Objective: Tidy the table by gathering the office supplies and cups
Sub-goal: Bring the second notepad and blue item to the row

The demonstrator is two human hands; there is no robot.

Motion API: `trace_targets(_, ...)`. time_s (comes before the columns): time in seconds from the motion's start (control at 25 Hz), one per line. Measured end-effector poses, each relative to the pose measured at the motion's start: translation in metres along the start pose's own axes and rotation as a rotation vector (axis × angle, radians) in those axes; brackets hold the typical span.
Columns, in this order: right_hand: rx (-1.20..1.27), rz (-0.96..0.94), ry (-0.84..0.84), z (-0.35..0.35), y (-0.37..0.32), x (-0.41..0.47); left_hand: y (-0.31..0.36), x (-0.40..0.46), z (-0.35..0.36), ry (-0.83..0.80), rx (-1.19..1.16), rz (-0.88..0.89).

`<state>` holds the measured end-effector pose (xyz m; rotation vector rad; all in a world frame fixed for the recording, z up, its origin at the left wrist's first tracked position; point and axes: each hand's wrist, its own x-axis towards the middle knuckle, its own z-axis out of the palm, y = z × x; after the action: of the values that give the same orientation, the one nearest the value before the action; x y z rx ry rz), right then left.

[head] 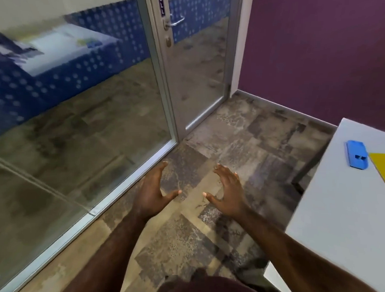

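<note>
Both your hands are out in front of you over the carpet, nowhere near the work yet. Left hand (152, 189) is spread, fingers straight, thumb out, holding nothing. Right hand (226, 190) matches it, fingers fanned and slightly bent, also holding nothing. The two palms face each other with a gap between.

The table (338, 205) sits off to your right, only its corner in view. On it, near the far edge, lies a blue item (356, 157), flat and oblong, likely plastic; what it is exactly, I can't tell. Just beside it, a yellow sheet (384, 165) runs off the frame edge. No cups in sight from here.

That blue piece looks light and rigid, so I'd say a pinch across its narrow sides will lift it cleanly; smooth plastic may slide on the tabletop if you push rather than grip. The yellow sheet looks thin and flat, so it'll probably need sliding to the table's edge, or a fingernail under a corner.

Ahead of you, a glass door (196, 69) and purple wall (321, 52). Turn right.
</note>
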<state>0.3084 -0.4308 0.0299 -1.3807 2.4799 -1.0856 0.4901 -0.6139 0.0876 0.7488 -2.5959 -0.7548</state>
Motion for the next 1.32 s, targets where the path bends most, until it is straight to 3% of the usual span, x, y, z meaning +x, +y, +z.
trace_targets(0.32, -0.121, 0.267, 0.157, 0.0, 0.064, 0.106, -0.031, 0.202, 0.057, -0.232, -0.113, 0.168)
trace_targets(0.56, -0.227, 0.478, 0.297, -0.023, 0.086, 0.158, -0.011, 0.315, 0.104, -0.412, -0.139, 0.377)
trace_targets(0.96, -0.23, 0.727, 0.52, -0.091, 0.198, 0.202, 0.107, 0.462, 0.218, -0.571, -0.11, 0.679)
trace_targets(1.32, -0.206, 0.87, 0.646, -0.193, 0.311, 0.215, 0.241, 0.558, 0.324, -0.69, -0.118, 0.734)
